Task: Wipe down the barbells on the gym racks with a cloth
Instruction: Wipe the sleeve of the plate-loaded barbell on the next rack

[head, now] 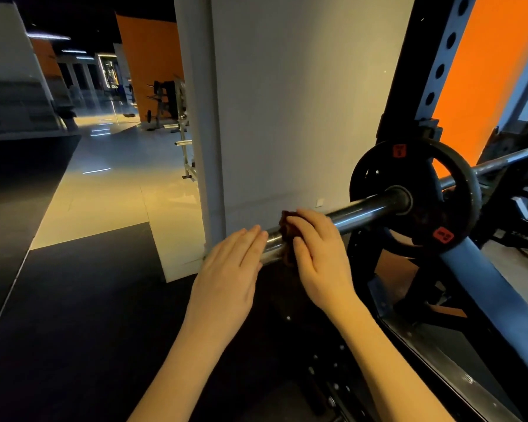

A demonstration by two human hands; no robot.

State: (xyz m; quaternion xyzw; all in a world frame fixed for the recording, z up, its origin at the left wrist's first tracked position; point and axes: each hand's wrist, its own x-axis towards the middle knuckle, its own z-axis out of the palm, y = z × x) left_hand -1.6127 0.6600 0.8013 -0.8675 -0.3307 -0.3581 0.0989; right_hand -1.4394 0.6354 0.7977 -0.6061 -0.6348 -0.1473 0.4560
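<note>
Black rubber matting (73,300) covered the near floor; pale glossy tiles (104,193) lay beyond it in dim light. I logged 1 white pillar (287,102) straight ahead and an orange wall (485,71) behind the rack upright (439,65), blue-grey steel with a row of round holes.

Left hand (229,269): released, fingers straight and together, fingertips against the free end of the barbell (366,213).

Right hand (317,254): grasping, fingers curled over a dark reddish-brown cloth (287,229) bunched on the sleeve, just beside the left fingertips.

Barbell: set across the rack at right, sleeve dark and glossy with light streaks, carrying 1 black weight plate (378,181) with 2 red labels (443,235); the thinner shaft ran past the plate toward the right edge.

Cloth: partly hidden under the hand.
</note>
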